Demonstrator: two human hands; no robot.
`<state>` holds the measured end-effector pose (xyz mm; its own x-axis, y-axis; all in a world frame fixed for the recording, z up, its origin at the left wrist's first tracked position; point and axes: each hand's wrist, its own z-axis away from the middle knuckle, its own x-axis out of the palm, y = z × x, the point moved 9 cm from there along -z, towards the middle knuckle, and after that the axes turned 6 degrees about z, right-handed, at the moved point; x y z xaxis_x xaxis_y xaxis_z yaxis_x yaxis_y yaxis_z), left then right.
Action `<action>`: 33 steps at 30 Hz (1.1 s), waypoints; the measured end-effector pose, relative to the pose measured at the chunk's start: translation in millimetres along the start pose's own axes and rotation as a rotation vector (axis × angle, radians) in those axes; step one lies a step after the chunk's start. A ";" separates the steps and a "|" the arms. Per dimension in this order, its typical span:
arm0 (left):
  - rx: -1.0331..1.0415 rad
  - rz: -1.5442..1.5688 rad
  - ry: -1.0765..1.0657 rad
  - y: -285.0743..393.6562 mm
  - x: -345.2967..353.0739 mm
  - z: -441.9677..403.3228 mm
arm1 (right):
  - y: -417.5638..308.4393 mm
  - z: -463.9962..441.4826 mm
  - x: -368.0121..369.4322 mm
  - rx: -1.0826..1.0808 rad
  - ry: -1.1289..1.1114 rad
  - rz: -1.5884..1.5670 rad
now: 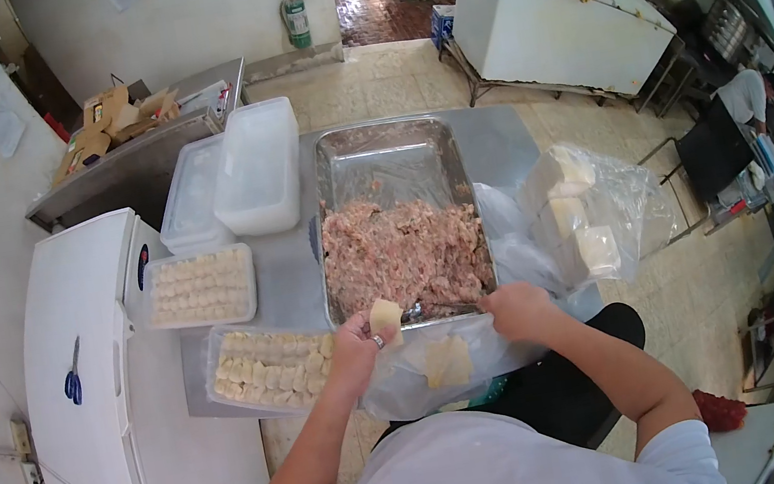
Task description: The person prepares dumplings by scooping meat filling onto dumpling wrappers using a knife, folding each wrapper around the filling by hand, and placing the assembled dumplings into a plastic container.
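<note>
Left hand (356, 342) and right hand (518, 312), both closed in a grip, are held at the near side of a grey worktop (501, 133). Its middle is taken up by a deep metal tray (385, 163), the near part heaped with a pink ground-meat mixture (404, 254). To the right of the tray, a clear plastic bag (643, 211) is seen around pale blocks (598, 251). To the left, rows of pale folded dumplings (271, 370) are packed in a near tub (255, 397), with similar rows in a far tub (252, 282) just beyond it. Between the forearms, flat wrappers (448, 362) are laid just before the tray. At the tray's near rim, a single wrapper (386, 317) is pinched in the left fingers, while what appears to be a slim metal utensil (416, 309), partly hidden, is grasped by the right hand. The step in hand is judged to be the filling of that wrapper; for the next move, a modest portion would need to be set at its centre, the edges left clean for folding.
</note>
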<state>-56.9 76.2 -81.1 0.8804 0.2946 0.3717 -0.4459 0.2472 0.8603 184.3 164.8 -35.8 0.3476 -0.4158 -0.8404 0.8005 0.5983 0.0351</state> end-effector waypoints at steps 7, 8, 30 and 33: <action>-0.030 -0.191 0.028 32.0 -4.9 -2.2 | 20.5 -21.4 13.3 -0.112 0.068 -0.308; 0.011 -0.219 0.037 30.3 -13.7 -8.2 | 24.6 -30.1 25.2 -0.150 0.072 -0.384; 0.418 -0.715 0.097 69.3 -4.5 -18.7 | 12.4 14.8 4.6 0.149 0.302 -0.293; 0.321 -0.529 0.117 59.3 -19.7 -22.0 | -1.5 0.2 -4.3 0.074 0.234 -0.092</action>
<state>-104.2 105.3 -45.1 0.9369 0.3122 -0.1575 0.1316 0.1026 0.9860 181.7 165.5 -32.1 0.1560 -0.2911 -0.9439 0.8602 0.5098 -0.0150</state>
